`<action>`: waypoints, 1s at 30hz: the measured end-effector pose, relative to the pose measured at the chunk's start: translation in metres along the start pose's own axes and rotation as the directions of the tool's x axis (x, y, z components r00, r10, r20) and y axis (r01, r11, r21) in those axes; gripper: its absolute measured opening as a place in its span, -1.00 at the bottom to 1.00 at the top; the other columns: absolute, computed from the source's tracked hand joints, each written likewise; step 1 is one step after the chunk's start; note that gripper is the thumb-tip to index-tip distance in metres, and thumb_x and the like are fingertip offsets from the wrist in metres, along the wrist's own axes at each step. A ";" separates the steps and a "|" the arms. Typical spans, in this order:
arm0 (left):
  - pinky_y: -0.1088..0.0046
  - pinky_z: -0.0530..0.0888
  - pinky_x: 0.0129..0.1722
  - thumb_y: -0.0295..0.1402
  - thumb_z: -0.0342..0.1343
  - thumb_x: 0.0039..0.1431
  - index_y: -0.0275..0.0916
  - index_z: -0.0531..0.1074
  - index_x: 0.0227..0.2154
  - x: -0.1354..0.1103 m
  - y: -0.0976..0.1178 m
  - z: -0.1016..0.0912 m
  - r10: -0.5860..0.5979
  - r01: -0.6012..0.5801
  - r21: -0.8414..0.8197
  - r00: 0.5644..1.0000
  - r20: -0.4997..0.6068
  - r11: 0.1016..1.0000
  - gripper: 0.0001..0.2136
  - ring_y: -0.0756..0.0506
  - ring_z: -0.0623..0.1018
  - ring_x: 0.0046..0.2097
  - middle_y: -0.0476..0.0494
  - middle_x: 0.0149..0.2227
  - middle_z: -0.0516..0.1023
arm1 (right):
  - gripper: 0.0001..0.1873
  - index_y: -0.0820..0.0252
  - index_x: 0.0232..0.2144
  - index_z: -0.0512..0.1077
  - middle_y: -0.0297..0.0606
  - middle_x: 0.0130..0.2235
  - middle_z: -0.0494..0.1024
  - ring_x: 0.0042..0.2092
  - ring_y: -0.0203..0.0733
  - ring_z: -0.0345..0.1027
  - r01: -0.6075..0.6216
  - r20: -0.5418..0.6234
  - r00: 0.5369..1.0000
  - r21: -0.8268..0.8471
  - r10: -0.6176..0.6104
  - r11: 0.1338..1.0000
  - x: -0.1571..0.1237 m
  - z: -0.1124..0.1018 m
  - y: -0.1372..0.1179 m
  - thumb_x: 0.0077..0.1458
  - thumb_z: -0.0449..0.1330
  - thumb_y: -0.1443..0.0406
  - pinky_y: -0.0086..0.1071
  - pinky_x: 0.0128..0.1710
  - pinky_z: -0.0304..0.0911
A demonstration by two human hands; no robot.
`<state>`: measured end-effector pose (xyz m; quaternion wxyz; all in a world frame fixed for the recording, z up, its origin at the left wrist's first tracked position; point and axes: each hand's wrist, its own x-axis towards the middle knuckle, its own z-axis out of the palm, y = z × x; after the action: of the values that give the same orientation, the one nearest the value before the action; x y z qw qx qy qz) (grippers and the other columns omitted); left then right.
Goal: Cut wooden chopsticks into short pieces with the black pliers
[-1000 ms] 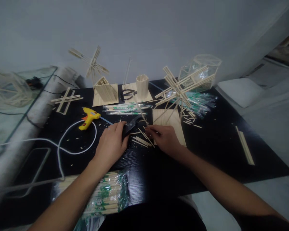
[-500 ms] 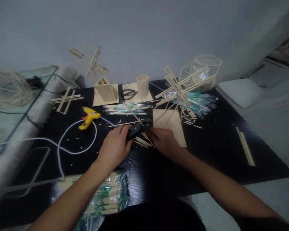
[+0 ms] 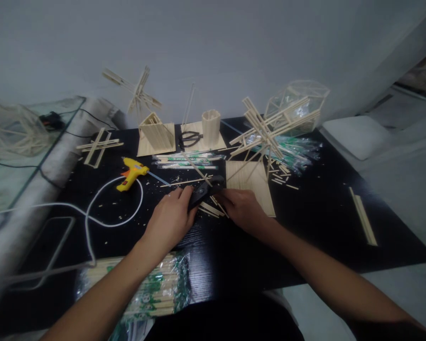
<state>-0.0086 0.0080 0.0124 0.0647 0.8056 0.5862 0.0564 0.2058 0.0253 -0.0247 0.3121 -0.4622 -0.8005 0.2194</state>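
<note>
My left hand (image 3: 170, 219) is closed around the handles of a black cutter (image 3: 208, 187) over the middle of the black table (image 3: 319, 213). A thin bamboo stick (image 3: 195, 168) runs up and left from the cutter's jaws. My right hand (image 3: 243, 208) is closed just right of the cutter, pinching the stick's near end. Several short cut sticks (image 3: 210, 208) lie between my hands. A flat panel of joined sticks (image 3: 250, 182) rests just beyond my right hand.
A yellow glue gun (image 3: 131, 173) with a white cord (image 3: 92, 213) lies left. Wrapped chopstick packs (image 3: 152, 289) sit at the near edge, more chopstick packs (image 3: 184, 160) behind. Stick models (image 3: 270, 128), a stick cup (image 3: 210, 127), scissors (image 3: 189, 138) and a crossed frame (image 3: 97, 146) stand at the back.
The cutter has swung up and right to close around the stick, and my right hand has shifted slightly toward it. The view has barely moved.
</note>
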 end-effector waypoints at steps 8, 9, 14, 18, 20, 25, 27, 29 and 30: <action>0.25 0.49 -0.26 -0.38 0.03 0.30 -0.21 0.35 -0.13 0.000 0.000 0.000 -0.037 0.040 -0.066 0.998 0.054 0.997 -0.88 -0.27 0.62 -0.19 -0.26 -0.16 0.57 | -0.74 0.16 -0.21 0.61 -0.21 -0.36 0.68 -0.39 -0.17 0.54 0.005 0.014 1.000 -0.007 -0.005 1.000 0.000 0.000 0.000 0.37 0.10 0.28 -0.39 -0.31 0.29; 0.26 0.48 -0.27 -0.40 0.04 0.29 -0.21 0.35 -0.13 0.000 0.000 0.000 -0.044 0.047 -0.064 0.997 0.060 0.997 -0.87 -0.27 0.62 -0.20 -0.25 -0.17 0.57 | -0.74 0.17 -0.23 0.60 -0.21 -0.38 0.68 -0.40 -0.17 0.53 0.006 0.017 1.000 -0.006 -0.005 1.000 0.000 0.000 0.000 0.37 0.11 0.28 -0.39 -0.32 0.29; 0.28 0.46 -0.30 -0.41 0.04 0.29 -0.20 0.34 -0.12 -0.001 0.002 0.000 -0.057 0.061 -0.054 0.996 0.066 0.997 -0.87 -0.25 0.62 -0.23 -0.23 -0.19 0.58 | -0.75 0.21 -0.29 0.59 -0.18 -0.39 0.67 -0.41 -0.16 0.53 0.011 0.020 1.000 -0.005 -0.011 1.000 0.000 0.000 0.000 0.36 0.13 0.31 -0.38 -0.33 0.26; 0.27 0.46 -0.30 -0.35 0.01 0.33 -0.22 0.33 -0.11 -0.001 0.002 0.000 -0.033 0.035 -0.036 0.998 0.049 0.999 -0.87 -0.26 0.62 -0.21 -0.25 -0.18 0.56 | -0.78 0.21 -0.25 0.59 -0.16 -0.35 0.69 -0.37 -0.14 0.55 0.020 0.009 1.000 0.006 -0.020 1.000 0.001 0.000 0.000 0.35 0.14 0.31 -0.39 -0.31 0.26; 0.28 0.46 -0.30 -0.34 0.00 0.34 -0.22 0.33 -0.10 -0.001 0.002 0.001 -0.021 0.021 -0.018 0.999 0.035 1.000 -0.86 -0.26 0.61 -0.20 -0.25 -0.19 0.55 | -0.78 0.21 -0.24 0.60 -0.16 -0.33 0.69 -0.36 -0.15 0.56 0.024 0.004 1.000 0.006 -0.024 1.000 0.001 0.000 0.001 0.35 0.14 0.32 -0.39 -0.31 0.26; 0.28 0.47 -0.28 -0.30 -0.02 0.36 -0.23 0.34 -0.09 -0.001 0.003 0.002 -0.014 0.014 -0.007 1.000 0.015 1.000 -0.84 -0.25 0.61 -0.19 -0.25 -0.19 0.55 | -0.79 0.23 -0.21 0.60 -0.17 -0.34 0.69 -0.38 -0.16 0.56 0.043 -0.007 0.999 -0.020 -0.044 0.999 0.001 0.001 0.002 0.35 0.14 0.33 -0.41 -0.32 0.26; 0.27 0.48 -0.26 -0.30 -0.01 0.36 -0.23 0.33 -0.08 -0.001 0.004 0.001 -0.019 0.019 -0.007 0.999 0.027 1.000 -0.83 -0.26 0.61 -0.17 -0.25 -0.17 0.55 | -0.80 0.23 -0.23 0.59 -0.18 -0.35 0.69 -0.38 -0.18 0.56 0.058 -0.017 0.998 -0.034 -0.058 0.998 0.001 0.001 0.003 0.34 0.15 0.34 -0.42 -0.33 0.26; 0.28 0.48 -0.24 -0.31 0.00 0.36 -0.22 0.32 -0.07 -0.001 0.004 0.000 -0.036 0.037 -0.007 0.998 0.052 0.999 -0.83 -0.25 0.62 -0.15 -0.24 -0.16 0.56 | -0.81 0.23 -0.23 0.59 -0.19 -0.35 0.69 -0.39 -0.19 0.55 0.067 -0.024 0.997 -0.045 -0.068 0.997 0.000 0.001 0.002 0.34 0.16 0.35 -0.43 -0.34 0.25; 0.28 0.48 -0.24 -0.32 0.00 0.35 -0.22 0.32 -0.08 -0.001 0.005 -0.001 -0.049 0.050 -0.008 0.997 0.067 0.999 -0.84 -0.25 0.62 -0.15 -0.24 -0.15 0.56 | -0.82 0.23 -0.23 0.59 -0.19 -0.35 0.69 -0.39 -0.19 0.55 0.070 -0.025 0.997 -0.048 -0.071 0.996 0.000 0.001 0.002 0.33 0.17 0.36 -0.43 -0.34 0.25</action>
<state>-0.0046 0.0058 0.0142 0.0896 0.7920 0.6032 0.0306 0.2059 0.0264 -0.0265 0.3196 -0.4437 -0.8170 0.1833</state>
